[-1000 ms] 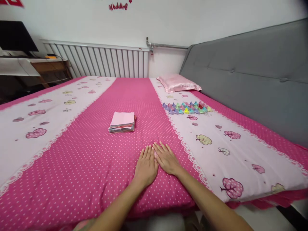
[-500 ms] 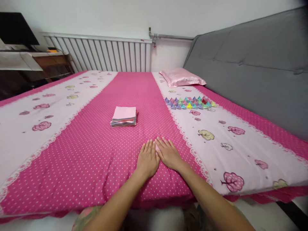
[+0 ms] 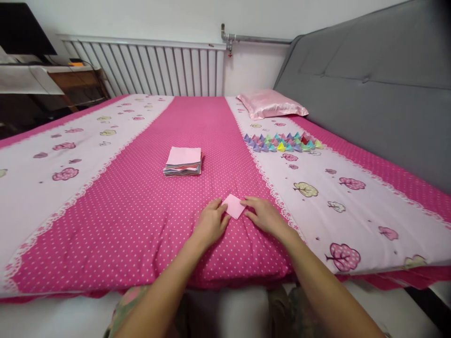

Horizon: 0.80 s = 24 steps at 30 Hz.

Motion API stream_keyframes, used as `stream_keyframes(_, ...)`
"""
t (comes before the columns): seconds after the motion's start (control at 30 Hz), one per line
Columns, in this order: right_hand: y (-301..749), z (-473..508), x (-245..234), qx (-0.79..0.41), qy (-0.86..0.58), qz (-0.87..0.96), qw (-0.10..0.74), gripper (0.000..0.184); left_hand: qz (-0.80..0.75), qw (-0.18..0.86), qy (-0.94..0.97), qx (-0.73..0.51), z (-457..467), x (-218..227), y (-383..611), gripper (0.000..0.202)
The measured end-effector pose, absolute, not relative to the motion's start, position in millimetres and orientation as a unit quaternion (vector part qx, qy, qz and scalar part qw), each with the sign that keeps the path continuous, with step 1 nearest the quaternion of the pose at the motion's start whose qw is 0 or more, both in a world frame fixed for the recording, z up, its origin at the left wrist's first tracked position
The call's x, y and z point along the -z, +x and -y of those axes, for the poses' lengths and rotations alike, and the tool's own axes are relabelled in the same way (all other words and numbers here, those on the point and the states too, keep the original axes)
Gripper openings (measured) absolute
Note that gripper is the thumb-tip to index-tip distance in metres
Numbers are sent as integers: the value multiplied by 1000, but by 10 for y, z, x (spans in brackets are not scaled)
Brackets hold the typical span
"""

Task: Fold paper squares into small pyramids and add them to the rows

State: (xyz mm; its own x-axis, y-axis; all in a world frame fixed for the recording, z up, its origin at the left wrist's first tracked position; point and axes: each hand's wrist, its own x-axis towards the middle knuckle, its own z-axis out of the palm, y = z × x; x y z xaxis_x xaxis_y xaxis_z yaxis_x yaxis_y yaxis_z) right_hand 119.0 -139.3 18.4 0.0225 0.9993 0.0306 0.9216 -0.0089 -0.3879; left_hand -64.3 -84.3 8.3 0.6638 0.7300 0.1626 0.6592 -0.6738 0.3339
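Note:
A small square of folded pink paper point(image 3: 235, 207) lies near the front of the bed, turned so its corners point left, right, near and far. My left hand point(image 3: 211, 222) has its fingers and thumb closed at the paper's left corner. On the opposite side, my right hand point(image 3: 265, 215) holds the right corner between thumb and fingertips. Farther off to the left, a stack of square paper sheets point(image 3: 183, 157) sits with a pink sheet on top. Several rows of small pointed folded paper pieces point(image 3: 281, 146) in many colours stand at the right.
A pink dotted bedspread point(image 3: 141, 211) with pale printed side bands covers the bed. Toward the far right lies a satin pillow point(image 3: 271, 104), by a grey padded headboard point(image 3: 366, 89). A radiator point(image 3: 148, 65) and a desk with a monitor point(image 3: 23, 30) are beyond.
Both hands were flat, covering the pink paper; they have drawn apart to its left and right corners, exposing it. The view has tilted slightly downward.

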Motion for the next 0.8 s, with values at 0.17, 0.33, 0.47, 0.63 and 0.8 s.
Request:
stream_keyframes(0.17, 1249, 1355, -236, -123, -679, 687, 226, 35, -367, 173, 896, -181, 741, -133, -691, 26)
stream_keyframes(0.33, 1213, 1325, -255, -132, -665, 702, 220, 35, -359, 183, 897, -182, 725, -141, -674, 25)
stream_keyframes(0.47, 1215, 1305, -226, -129, -667, 698, 227, 30, -358, 180, 898, -178, 752, -150, -658, 26)
stream_keyframes(0.63, 1256, 1291, -204, -137, -664, 696, 234, 24, -362, 187, 896, -178, 749, -165, -658, 27)
stream_keyframes(0.8, 1269, 1300, -207, -143, -666, 690, 243, 21, -348, 204, 897, -180, 720, -148, -666, 29)
